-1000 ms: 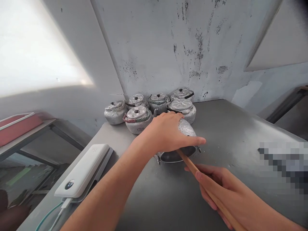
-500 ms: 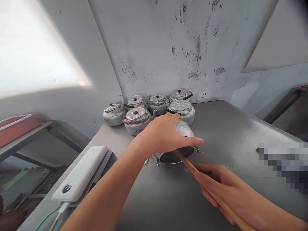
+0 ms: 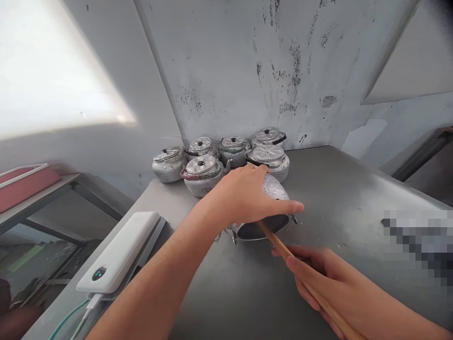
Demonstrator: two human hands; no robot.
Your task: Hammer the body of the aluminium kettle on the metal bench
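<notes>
A silver metal kettle [image 3: 276, 187] without a lid lies tilted on the grey table [image 3: 226, 293], its dark opening facing me. My left hand [image 3: 247, 193] rests over the top of the kettle, thumb stretched to the right and fingers bent over its far side, holding it. In my right hand [image 3: 318, 274] is a long wooden stick [image 3: 278, 244], gripped with the fingers wrapped round it. The stick's far end goes into the kettle's opening, so its tip is hidden.
Several lidded kettles [image 3: 201, 172] stand behind, near the stained wall [image 3: 226, 61]. A white power bank [image 3: 120, 250] with cables lies at the left table edge. A red container [image 3: 28, 184] sits on a shelf at far left. Something pixelated lies at right.
The view has shifted slightly. Both hands, the kettle and the stick keep nearly the same positions relative to each other.
</notes>
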